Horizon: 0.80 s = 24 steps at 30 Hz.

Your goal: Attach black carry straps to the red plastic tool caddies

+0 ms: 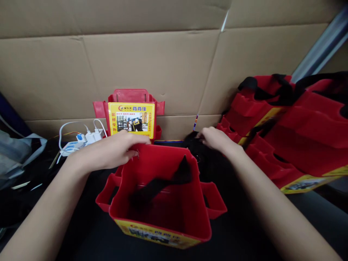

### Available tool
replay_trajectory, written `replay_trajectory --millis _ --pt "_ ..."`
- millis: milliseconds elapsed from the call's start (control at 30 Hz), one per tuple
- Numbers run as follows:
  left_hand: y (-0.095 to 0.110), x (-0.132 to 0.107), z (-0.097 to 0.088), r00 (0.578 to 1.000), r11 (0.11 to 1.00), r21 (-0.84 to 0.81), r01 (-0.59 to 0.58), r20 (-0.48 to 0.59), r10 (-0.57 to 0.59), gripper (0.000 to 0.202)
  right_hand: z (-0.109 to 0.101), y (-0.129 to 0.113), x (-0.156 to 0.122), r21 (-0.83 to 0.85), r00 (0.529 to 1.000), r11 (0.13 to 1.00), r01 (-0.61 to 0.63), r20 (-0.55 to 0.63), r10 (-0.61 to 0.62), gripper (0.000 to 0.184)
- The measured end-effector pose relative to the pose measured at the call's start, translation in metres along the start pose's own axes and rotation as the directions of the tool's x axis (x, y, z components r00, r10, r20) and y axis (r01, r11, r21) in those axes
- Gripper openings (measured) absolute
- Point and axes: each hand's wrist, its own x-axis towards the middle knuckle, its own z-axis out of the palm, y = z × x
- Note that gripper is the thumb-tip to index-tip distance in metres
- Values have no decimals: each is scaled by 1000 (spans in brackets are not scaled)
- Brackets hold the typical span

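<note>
A red plastic box [160,228] with a pocket on each side and a yellow label on its near face stands before me, its opening facing up. A black strap [157,186] enters through the back wall and lies inside the box. My left hand [126,146] is closed over the far left rim, thumb inside. Beyond the far right corner, my right hand [212,139] pinches dark strap material [192,137]; the fingertips are partly hidden.
Behind stands another red box [130,96] with a yellow label. A white power strip [72,146] with chargers and cables lies at left. More red boxes [312,130] with black straps are stacked at right. Cardboard [152,69] forms the back wall.
</note>
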Motion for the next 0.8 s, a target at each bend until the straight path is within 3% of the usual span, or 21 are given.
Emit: replay_trajectory --millis 67,133,167,200,267,300,333,367,433,467,500,567,667,800 --pt "0 0 0 1000 1000 -8 -1 -7 1 35 -1 8 -1 -12 1000 1000 -21 16 21 39" --pt "1 1 1 1000 1000 -22 1 -8 -1 35 -9 -2 -11 85 979 982 171 99 -179 52" --pt "1 1 1 1000 1000 -26 5 -6 -6 35 -15 -12 -17 177 930 934 310 149 -336 59" --pt "2 1 1 1000 1000 -29 10 -4 -11 35 -19 -24 -23 290 849 852 435 183 -496 61" --pt "2 1 1 1000 999 -31 20 4 -20 35 -25 -45 -31 465 716 715 522 218 -664 49" --pt "3 1 1 1000 999 -29 23 11 -23 35 -26 -52 -32 503 701 694 515 219 -679 42" --pt "3 0 1 1000 999 -26 24 18 -24 34 -24 -54 -30 501 726 712 493 215 -653 38" --pt "3 0 1 999 1000 -19 24 23 -23 34 -21 -51 -27 441 794 779 446 207 -572 36" --pt "3 -1 0 1000 1000 -4 20 20 -20 34 -10 -34 -15 196 955 952 236 136 -264 33" --pt "3 -2 0 1000 1000 4 20 14 -20 35 -4 -22 -9 44 996 997 57 67 -59 32" --pt "2 -2 0 1000 1000 8 20 9 -20 35 2 -10 -4 -51 996 994 -94 4 94 34" --pt "0 -2 0 1000 1000 10 17 8 -17 35 11 11 4 -144 961 951 -275 -45 272 36" --pt "-2 2 0 1000 1000 21 14 18 -14 32 17 26 8 -145 967 958 -247 32 254 40" --pt "3 -2 5 997 985 152 78 -21 -76 33 26 22 11 -59 994 998 -29 108 35 54"
